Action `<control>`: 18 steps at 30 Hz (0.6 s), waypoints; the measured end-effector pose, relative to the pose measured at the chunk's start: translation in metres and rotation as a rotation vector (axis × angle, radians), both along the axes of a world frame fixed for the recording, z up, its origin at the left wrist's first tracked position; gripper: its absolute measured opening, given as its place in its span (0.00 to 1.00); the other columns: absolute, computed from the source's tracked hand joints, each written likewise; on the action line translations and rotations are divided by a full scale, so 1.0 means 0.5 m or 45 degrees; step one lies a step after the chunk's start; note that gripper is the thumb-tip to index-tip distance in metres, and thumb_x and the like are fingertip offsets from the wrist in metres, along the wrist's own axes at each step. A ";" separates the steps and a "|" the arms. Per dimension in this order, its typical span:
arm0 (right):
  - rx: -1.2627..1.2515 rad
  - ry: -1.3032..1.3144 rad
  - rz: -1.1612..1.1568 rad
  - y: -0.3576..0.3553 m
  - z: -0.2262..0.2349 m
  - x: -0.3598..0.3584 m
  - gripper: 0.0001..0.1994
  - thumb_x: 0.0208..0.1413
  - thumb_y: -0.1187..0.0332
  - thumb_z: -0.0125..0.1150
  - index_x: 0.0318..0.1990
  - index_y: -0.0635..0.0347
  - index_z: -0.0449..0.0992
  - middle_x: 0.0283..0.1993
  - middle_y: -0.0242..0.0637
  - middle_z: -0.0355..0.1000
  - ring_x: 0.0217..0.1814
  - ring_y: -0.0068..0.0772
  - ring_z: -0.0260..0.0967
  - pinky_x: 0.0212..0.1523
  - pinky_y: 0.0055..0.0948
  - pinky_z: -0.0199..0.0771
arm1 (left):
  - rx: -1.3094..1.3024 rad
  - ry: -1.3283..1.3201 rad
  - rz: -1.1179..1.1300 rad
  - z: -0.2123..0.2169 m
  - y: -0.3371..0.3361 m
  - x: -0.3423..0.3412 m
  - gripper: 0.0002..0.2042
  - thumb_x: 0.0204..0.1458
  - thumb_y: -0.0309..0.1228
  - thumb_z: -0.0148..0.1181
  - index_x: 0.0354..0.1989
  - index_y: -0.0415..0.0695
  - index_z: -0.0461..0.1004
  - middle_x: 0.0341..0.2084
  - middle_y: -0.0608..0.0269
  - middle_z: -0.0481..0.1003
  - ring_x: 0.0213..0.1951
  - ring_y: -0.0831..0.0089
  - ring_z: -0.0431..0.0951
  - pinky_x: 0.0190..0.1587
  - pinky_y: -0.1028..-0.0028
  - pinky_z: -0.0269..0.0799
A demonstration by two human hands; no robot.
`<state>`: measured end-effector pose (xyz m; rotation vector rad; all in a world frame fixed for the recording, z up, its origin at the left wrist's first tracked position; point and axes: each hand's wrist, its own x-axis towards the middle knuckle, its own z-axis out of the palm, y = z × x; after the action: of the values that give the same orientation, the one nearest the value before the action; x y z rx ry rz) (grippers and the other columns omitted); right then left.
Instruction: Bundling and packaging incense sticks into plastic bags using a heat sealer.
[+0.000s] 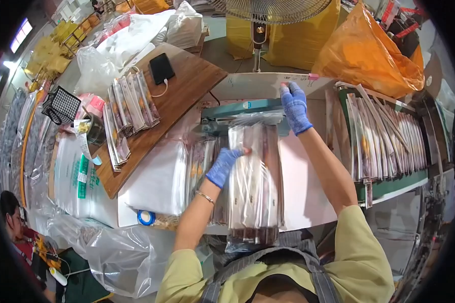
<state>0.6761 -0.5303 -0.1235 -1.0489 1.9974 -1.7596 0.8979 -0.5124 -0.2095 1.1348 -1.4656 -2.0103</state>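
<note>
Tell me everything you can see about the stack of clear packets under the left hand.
The stack of clear packets is a long bundle of glossy transparent sleeves with brown and pale contents, lying lengthwise on the white tabletop. Its far end reaches the teal sealing machine; its near end overhangs the table edge. The blue-gloved left hand presses its left side.

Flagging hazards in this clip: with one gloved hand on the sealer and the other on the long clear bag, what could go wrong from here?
1. The right hand presses on the teal sealer; its fingers could get pinched or burnt.
2. The left hand touches only the edge of the filled clear bag, so the bag may shift and seal crooked.
3. The bag's lower end overhangs the table edge and could slide off.
</note>
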 end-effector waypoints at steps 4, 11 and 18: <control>-0.221 0.226 0.275 -0.015 0.170 0.134 0.07 0.51 0.72 0.51 0.36 0.65 0.68 0.30 0.34 0.67 0.31 0.23 0.62 0.35 0.21 0.63 | -0.049 0.208 -0.068 0.064 0.011 -0.056 0.18 0.47 0.38 0.54 0.41 0.37 0.73 0.35 0.59 0.75 0.37 0.73 0.73 0.44 0.76 0.65; -0.265 0.415 0.175 -0.017 0.010 0.054 0.05 0.45 0.78 0.51 0.30 0.64 0.73 0.26 0.33 0.69 0.28 0.21 0.64 0.31 0.19 0.65 | -0.006 0.493 0.075 -0.116 -0.111 0.032 0.14 0.48 0.37 0.55 0.38 0.41 0.75 0.34 0.65 0.75 0.40 0.76 0.71 0.49 0.76 0.62; -0.307 -0.376 0.143 0.017 -0.149 -0.026 0.06 0.52 0.71 0.55 0.34 0.62 0.75 0.29 0.26 0.71 0.30 0.17 0.64 0.32 0.18 0.64 | -0.085 -0.023 0.033 0.000 -0.052 0.052 0.17 0.42 0.39 0.62 0.37 0.39 0.76 0.32 0.67 0.75 0.38 0.80 0.71 0.45 0.78 0.63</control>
<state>0.6632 -0.5219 -0.1978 -0.8857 1.5525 -1.9965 0.9239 -0.5384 -0.2095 1.1416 -1.5074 -1.9240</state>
